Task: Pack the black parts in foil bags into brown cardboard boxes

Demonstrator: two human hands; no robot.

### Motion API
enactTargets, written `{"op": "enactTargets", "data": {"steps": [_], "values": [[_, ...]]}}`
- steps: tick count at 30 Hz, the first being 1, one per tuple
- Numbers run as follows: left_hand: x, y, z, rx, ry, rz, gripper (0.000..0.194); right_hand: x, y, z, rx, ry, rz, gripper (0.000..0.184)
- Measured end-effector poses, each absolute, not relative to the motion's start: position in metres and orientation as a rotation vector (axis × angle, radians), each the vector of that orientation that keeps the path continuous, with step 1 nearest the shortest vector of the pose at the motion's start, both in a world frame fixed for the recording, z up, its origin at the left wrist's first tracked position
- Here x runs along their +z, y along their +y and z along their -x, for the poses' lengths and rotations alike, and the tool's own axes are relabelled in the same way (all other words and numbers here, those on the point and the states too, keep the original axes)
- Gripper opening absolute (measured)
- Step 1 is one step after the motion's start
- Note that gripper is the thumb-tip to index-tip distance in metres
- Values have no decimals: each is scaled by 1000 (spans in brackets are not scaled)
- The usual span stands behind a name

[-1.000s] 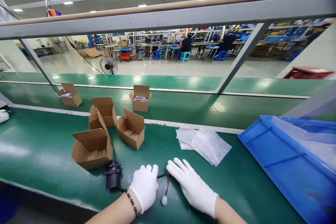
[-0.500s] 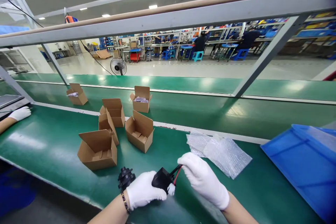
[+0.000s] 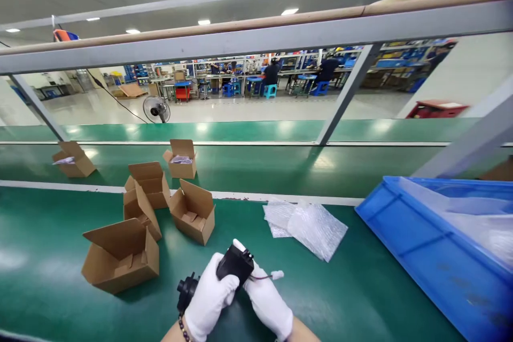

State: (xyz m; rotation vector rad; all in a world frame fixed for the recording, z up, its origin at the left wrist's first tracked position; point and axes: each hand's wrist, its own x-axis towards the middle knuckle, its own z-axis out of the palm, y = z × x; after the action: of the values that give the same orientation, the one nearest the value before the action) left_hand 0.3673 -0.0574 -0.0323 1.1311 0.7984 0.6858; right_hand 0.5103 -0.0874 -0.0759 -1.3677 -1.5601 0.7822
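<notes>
Both my hands wear white gloves and sit low at the frame's centre. My left hand (image 3: 208,299) is closed round a black plastic part (image 3: 235,264), lifted off the green bench (image 3: 360,288). My right hand (image 3: 267,302) cups the same part from below and the right. A thin red and black wire with a small white connector (image 3: 278,275) sticks out to the right of the part. A second black round part (image 3: 186,291) lies on the bench just left of my left hand.
Several open cardboard boxes (image 3: 120,256) stand to the left, two more on the conveyor belt (image 3: 260,165) behind. Bubble-wrap bags (image 3: 308,227) lie right of centre. A blue plastic bin (image 3: 436,256) fills the right. A grey frame bar crosses overhead; people work far behind.
My hands have drawn closer together round the black part, and the wire with its connector now points right. The view has shifted right; the other person's gloved hand at left is out of sight.
</notes>
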Motion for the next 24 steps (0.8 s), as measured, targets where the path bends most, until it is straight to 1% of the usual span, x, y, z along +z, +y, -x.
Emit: {"op": "enactTargets", "data": {"steps": [2, 4, 5, 6, 7, 8, 9, 10, 11, 14, 19, 22, 24], "values": [[-32, -57, -368, 731, 824, -1127, 40, -75, -85, -534, 709, -1575, 1401, 43], [-32, -56, -368, 740, 838, -1081, 41, -77, -82, -573, 523, -1525, 1552, 40], [-32, -56, -368, 736, 844, -1063, 42, -79, -81, -597, 323, -1437, 1703, 40], [-32, -56, -368, 729, 850, -1053, 43, -83, -81, -622, 96, -1336, 1864, 44], [-32, -55, -368, 721, 850, -1048, 43, -87, -82, -647, -37, -1280, 2027, 52], [-32, -55, -368, 713, 843, -1048, 44, -92, -83, -671, -65, -1266, 2215, 59], [-32, -55, -368, 706, 834, -1049, 44, -97, -85, -692, 10, -1284, 2372, 54], [-33, -55, -368, 700, 823, -1053, 45, -102, -88, -709, 74, -1324, 2405, 42], [-34, -54, -369, 698, 816, -1059, 44, -106, -91, -722, 136, -1357, 2440, 37], [-38, -53, -370, 704, 816, -1088, 42, -112, -98, -737, 213, -1391, 2457, 40], [-44, -52, -371, 692, 802, -1084, 38, -114, -97, -724, 223, -1396, 2470, 46], [-46, -52, -369, 658, 786, -1080, 39, -118, -95, -722, 188, -1412, 2458, 41], [-45, -53, -367, 626, 773, -1090, 39, -118, -96, -726, 148, -1394, 2454, 41]]}}
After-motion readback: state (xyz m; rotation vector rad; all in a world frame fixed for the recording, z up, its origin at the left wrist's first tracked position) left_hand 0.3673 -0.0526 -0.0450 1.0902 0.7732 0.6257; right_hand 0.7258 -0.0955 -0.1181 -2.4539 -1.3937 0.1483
